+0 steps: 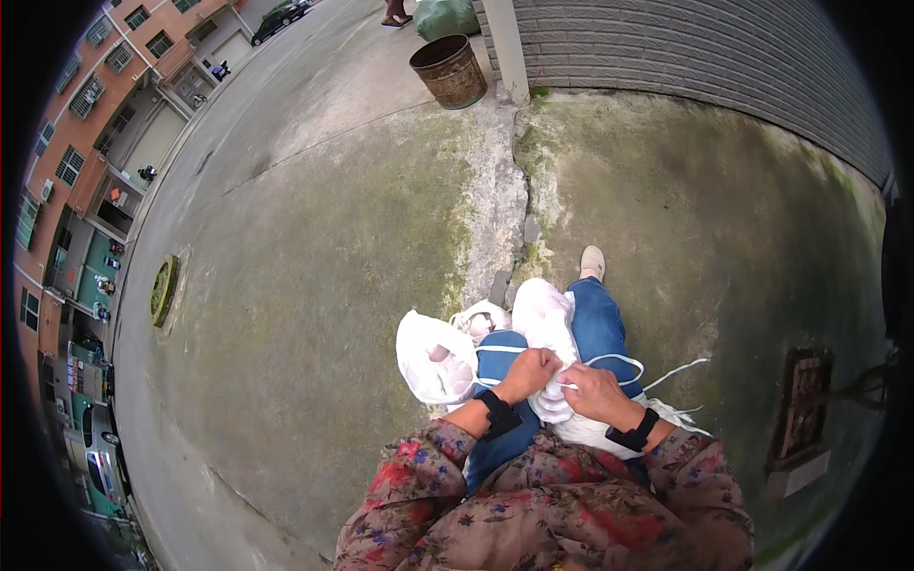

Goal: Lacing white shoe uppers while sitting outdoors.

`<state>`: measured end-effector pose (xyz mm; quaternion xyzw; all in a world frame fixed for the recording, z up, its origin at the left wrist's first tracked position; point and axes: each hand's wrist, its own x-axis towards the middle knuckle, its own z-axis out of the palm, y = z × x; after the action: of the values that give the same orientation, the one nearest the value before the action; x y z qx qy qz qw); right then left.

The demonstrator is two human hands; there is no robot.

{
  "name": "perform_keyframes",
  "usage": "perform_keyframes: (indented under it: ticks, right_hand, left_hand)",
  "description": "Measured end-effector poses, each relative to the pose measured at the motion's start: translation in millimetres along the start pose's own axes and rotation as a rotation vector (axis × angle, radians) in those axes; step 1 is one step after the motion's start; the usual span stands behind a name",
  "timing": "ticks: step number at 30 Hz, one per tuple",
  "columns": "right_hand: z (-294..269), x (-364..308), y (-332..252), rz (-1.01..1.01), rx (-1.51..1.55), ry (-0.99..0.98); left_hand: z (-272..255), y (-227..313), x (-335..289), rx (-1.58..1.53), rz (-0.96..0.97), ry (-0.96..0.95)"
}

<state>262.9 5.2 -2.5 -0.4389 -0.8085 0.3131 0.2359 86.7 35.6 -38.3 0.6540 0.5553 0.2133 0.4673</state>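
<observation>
A bundle of white cloth (545, 312) lies across my lap between my knees, over blue trousers. My left hand (529, 373) is closed at the left edge of the bundle; what its fingers grip is hidden. From the right my right hand (597, 393) pinches a white strip that crosses the cloth between my hands. A loop of white cord (628, 361) curves over my right thigh, and its loose end stretches out to the right. More white fabric with stringy ends (671, 415) is bunched beside my right wrist.
By my left knee stands an open white bag (416, 354) with pinkish pieces inside. A smaller whitish bag (483, 320) sits behind it. Farther off are a rusty metal bin (448, 73), a green sack (446, 17) and a grey ribbed wall (666, 57). Cracked concrete surrounds me.
</observation>
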Motion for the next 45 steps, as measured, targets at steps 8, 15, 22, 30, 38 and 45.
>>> perform_keyframes:
  ticks: [8,15,22,30,38,45]
  right_hand:
    - [3.3,2.8,17.5,-0.190,-0.453,-0.163]
    - [-0.5,10.2,8.8,0.099,-0.413,-0.138]
    - [7.2,11.8,33.3,0.126,-0.204,0.003]
    - [8.9,12.9,40.9,0.193,-0.104,-0.006]
    - [11.8,11.7,43.5,0.204,-0.092,0.000]
    - [15.3,11.2,45.3,0.172,-0.068,0.064]
  left_hand:
    - [16.2,-1.5,-5.7,0.417,0.001,0.112]
    - [8.0,-5.7,-2.7,-0.208,-0.088,-0.014]
    - [15.1,-20.3,3.0,-0.133,-0.137,-0.030]
    - [8.6,-8.8,-2.5,0.092,-0.024,0.039]
    - [13.4,-2.0,-0.4,0.248,0.032,0.138]
    - [15.7,-0.9,2.9,0.275,0.169,0.087]
